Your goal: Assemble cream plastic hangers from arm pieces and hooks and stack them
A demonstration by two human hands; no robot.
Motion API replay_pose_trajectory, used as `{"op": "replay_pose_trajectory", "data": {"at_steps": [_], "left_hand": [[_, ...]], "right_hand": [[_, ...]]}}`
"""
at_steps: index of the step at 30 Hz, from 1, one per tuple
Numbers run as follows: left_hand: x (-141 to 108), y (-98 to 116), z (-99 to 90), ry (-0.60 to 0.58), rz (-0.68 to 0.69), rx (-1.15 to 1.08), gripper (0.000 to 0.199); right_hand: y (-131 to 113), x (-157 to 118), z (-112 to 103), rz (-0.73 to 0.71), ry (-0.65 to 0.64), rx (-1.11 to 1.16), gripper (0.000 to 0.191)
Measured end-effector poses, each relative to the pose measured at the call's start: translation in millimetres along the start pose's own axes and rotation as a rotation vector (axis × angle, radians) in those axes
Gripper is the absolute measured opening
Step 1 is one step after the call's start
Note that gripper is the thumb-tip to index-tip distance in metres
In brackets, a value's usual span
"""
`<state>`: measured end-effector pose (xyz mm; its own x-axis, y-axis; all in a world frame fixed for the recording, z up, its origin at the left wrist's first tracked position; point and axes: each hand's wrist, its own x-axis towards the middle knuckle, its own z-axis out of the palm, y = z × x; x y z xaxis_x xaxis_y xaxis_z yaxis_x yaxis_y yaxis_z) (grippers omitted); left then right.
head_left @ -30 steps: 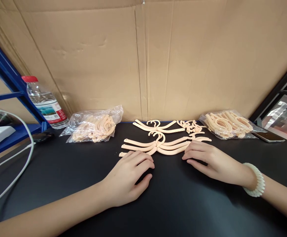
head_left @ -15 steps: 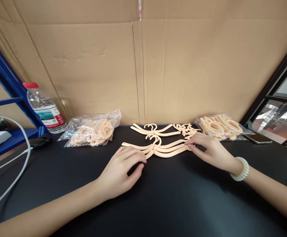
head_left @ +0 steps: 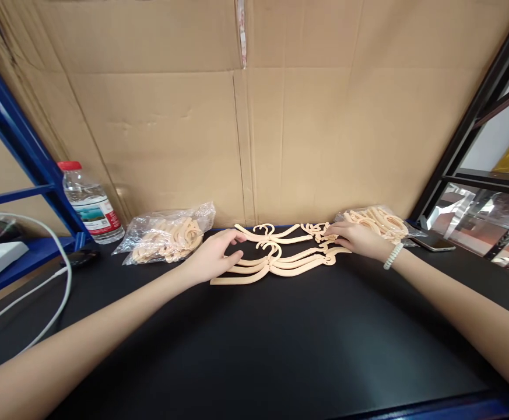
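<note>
Several beige folding clothes hangers lie on the black table. A front group of hangers (head_left: 295, 272) has its hooks pointing to the back, and small clip pieces (head_left: 330, 255) sit at its right end. Behind it is another hanger (head_left: 289, 238). My left hand (head_left: 213, 256) is over the left arms of the hangers, thumb and fingers apart, holding nothing. At the right, my right hand (head_left: 359, 239) has its bent fingers at a pile of small beige pieces (head_left: 318, 230). The fingertips are close together, and what they pinch is hidden.
A clear bag of hanger parts (head_left: 167, 236) lies at the left, with a water bottle (head_left: 94, 210) beside it. Another bag (head_left: 376, 219) and a phone (head_left: 433, 242) are at the right. A white cable (head_left: 68, 280) curves along the left. Cardboard (head_left: 158, 146) stands behind.
My left hand has moved back and opened wider. My right hand has left the front hangers' right end, where clip pieces now show, and moved to the small pile. The view has shifted.
</note>
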<state>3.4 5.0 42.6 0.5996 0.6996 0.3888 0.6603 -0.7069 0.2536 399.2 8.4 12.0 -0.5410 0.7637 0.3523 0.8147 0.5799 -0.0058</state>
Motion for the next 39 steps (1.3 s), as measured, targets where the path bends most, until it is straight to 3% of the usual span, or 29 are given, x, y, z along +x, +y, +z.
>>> {"op": "replay_pose_trajectory", "data": {"at_steps": [8, 12, 19, 24, 32, 39], "left_hand": [[51, -18, 20.2, -0.127, 0.147, 0.219, 0.027], [60, -22, 30.5, -0.176, 0.197, 0.335, 0.017], [58, -21, 37.4, -0.143, 0.196, 0.453, 0.021], [57, -17, 34.6, -0.109, 0.189, 0.435, 0.019], [49, -6, 15.4, -0.003, 0.037, 0.331, 0.012], [23, 10, -5.2, 0.141, -0.088, 0.195, 0.014]], "right_hand": [[1, 2, -1, 0.003, -0.083, -0.004, 0.028], [5, 2, 1, 0.025, -0.070, -0.027, 0.025], [5, 0, 5, 0.061, 0.023, -0.048, 0.021], [-2, -5, 1, 0.142, 0.178, -0.086, 0.028], [-5, -7, -4, 0.263, 0.389, -0.050, 0.027], [-13, -10, -17, 0.431, 0.583, 0.122, 0.026]]}}
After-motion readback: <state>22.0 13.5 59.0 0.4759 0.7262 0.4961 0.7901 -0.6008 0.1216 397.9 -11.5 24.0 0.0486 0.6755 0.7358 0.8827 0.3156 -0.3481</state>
